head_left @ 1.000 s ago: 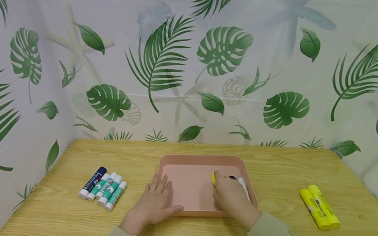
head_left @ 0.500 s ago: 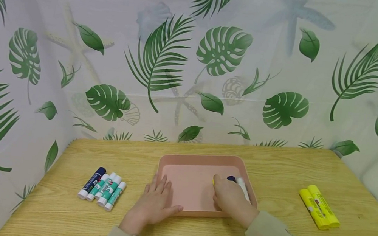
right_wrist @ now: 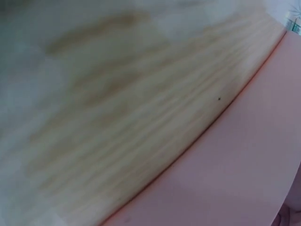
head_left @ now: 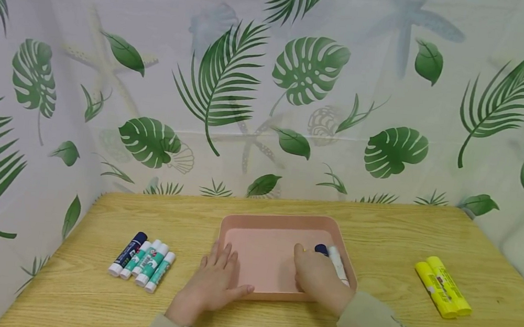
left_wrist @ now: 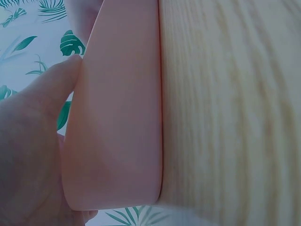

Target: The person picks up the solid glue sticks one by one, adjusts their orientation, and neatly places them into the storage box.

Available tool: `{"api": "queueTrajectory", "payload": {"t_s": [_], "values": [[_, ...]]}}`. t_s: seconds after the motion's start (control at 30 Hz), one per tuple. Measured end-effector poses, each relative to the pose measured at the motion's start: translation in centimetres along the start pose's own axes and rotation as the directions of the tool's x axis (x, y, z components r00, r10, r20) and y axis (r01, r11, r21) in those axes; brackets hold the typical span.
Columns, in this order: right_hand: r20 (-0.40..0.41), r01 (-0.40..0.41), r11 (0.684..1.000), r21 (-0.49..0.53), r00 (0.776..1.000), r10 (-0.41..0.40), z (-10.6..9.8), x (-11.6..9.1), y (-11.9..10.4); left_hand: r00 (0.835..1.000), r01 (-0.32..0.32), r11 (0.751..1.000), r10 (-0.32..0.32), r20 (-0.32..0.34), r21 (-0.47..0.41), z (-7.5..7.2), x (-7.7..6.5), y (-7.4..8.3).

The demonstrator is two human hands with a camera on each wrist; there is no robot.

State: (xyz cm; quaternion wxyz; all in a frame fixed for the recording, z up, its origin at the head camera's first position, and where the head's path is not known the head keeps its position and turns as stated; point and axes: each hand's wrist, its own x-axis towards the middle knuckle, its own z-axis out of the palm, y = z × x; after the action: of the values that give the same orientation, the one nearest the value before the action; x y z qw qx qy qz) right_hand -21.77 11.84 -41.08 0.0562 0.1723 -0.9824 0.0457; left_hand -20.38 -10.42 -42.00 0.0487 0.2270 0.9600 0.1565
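A shallow pink tray [head_left: 262,261] lies mid-table. My left hand [head_left: 215,280] rests at its front left corner, fingers spread and straight over the left rim; in the left wrist view the thumb [left_wrist: 56,82] lies at the rim. My right hand [head_left: 319,274] reaches inside the tray's right part, fingers curled down around a yellow glue stick [head_left: 305,250] of which only a sliver shows. Just right of these fingers lie a dark blue-ended stick [head_left: 321,249], mostly hidden by the hand, and a white tube [head_left: 339,265] along the right wall.
To the left lie a navy glue stick [head_left: 129,253] and several teal-and-white glue sticks [head_left: 151,264] side by side. Two yellow glue sticks [head_left: 444,287] lie at the right on the wooden table [head_left: 388,228]. A leaf-print cloth [head_left: 248,104] hangs behind the table.
My right hand has shifted slightly left and nearer the front in the tray, baring more of the dark blue end and the white tube. The yellow stick is now more covered. My left hand stays put.
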Motion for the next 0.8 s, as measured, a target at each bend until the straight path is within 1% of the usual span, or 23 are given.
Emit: {"api": "queueTrajectory", "payload": {"t_s": [0.2, 0.47, 0.63, 0.8], "values": [[0.000, -0.012, 1.000, -0.019, 1.000, 0.012, 0.23, 0.30, -0.25, 1.000, 0.001, 1.000, -0.001, -0.002, -0.001, 0.12, 0.09, -0.17], [-0.042, -0.024, 0.991, -0.133, 0.999, 0.019, 0.42, 0.61, -0.27, 1.000, -0.003, 1.000, 0.003, -0.006, 0.004, 0.18, 0.13, -0.19], [-0.032, -0.029, 0.988, -0.150, 0.999, 0.024, 0.38, 0.62, -0.18, 1.000, -0.012, 1.000, 0.012, -0.015, 0.002, 0.11, 0.05, -0.18], [-0.028, -0.030, 0.986, -0.162, 0.999, 0.026, 0.34, 0.63, -0.10, 1.000, -0.008, 1.000, 0.008, -0.009, 0.000, 0.11, 0.03, -0.19]]}}
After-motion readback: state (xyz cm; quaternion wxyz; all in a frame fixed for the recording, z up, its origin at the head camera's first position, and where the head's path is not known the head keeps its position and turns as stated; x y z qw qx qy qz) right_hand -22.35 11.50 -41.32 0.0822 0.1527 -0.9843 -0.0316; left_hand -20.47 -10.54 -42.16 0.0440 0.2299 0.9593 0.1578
